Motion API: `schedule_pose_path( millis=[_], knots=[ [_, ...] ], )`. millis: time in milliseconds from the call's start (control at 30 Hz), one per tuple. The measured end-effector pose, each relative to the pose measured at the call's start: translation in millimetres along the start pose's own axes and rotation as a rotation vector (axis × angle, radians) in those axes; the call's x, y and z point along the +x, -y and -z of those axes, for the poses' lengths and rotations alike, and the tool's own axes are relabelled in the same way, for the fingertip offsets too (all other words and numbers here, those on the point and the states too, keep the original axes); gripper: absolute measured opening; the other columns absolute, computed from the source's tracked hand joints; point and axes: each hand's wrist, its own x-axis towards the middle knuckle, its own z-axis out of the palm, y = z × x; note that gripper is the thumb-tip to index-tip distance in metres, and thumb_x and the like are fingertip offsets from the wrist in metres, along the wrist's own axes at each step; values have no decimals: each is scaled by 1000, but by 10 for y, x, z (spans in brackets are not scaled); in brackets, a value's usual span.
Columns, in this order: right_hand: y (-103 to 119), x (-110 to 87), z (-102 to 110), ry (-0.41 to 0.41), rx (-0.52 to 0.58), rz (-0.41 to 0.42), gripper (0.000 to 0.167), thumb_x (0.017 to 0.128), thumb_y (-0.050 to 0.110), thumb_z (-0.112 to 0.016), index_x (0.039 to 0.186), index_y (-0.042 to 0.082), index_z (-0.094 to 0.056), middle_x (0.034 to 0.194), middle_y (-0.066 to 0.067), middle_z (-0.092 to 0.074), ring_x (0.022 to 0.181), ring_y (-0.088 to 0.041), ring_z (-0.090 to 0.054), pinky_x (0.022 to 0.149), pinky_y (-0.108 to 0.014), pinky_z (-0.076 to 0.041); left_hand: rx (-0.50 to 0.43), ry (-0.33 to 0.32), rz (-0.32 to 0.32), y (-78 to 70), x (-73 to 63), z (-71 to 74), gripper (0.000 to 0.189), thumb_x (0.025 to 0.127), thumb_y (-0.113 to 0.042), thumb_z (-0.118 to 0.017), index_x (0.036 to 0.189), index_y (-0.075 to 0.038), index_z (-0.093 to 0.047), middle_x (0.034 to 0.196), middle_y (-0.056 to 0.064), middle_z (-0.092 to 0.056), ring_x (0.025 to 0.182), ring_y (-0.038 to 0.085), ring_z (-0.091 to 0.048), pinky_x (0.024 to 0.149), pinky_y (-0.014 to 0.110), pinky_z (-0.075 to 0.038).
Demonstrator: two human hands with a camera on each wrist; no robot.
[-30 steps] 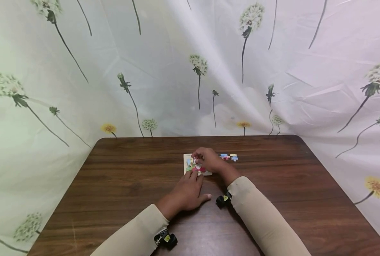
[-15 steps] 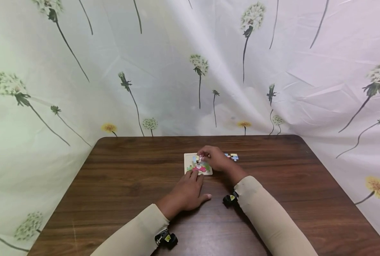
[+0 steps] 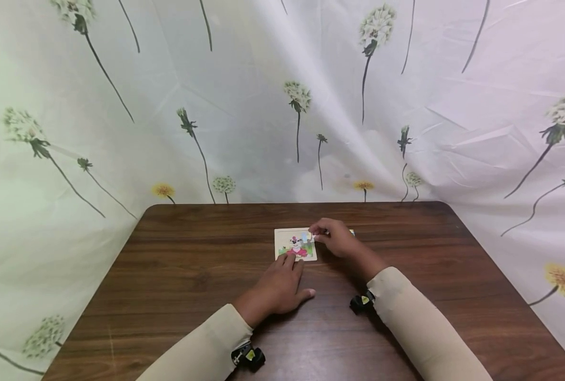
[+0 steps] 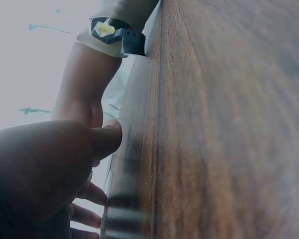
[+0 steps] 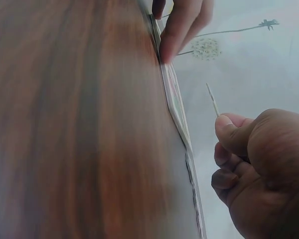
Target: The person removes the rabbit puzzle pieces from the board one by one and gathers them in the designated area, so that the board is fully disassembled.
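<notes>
A small square jigsaw board (image 3: 277, 246) with a pale frame lies toward the back of the table, a cartoon figure in pink and green showing in its lower part. My left hand (image 3: 280, 286) lies palm down in front of it, fingers extended with the tips at the board's near edge. Over the board's right side, my right hand (image 3: 336, 238) pinches a thin puzzle piece (image 5: 213, 99) between thumb and index finger. The right wrist view shows this piece edge-on and raised off the board. In the head view its light-blue face overlaps the board's upper right.
The brown wooden table (image 3: 192, 296) extends around both hands. A loose puzzle piece (image 3: 352, 232) peeks out behind my right hand, which hides whatever else lies there. A dandelion-print curtain (image 3: 254, 106) hangs along the table's far edge and sides.
My right hand has moved right across the board with the pinched puzzle piece, uncovering the board's upper left and covering most of the loose pieces. The left hand has stayed in place.
</notes>
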Motion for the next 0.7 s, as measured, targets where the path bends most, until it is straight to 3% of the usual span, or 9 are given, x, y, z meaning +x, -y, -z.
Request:
schedule_pose_path(
  millis=[700],
  knots=[
    [-168, -204, 186, -74, 24, -37, 17, 100, -3, -75, 114, 4, -81, 104, -9, -73, 96, -19, -66, 85, -34, -55, -36, 22, 3, -18, -15, 69, 80, 108, -61, -60, 160, -1, -49, 159, 22, -49, 155, 42, -43, 130, 50, -39]
  ],
)
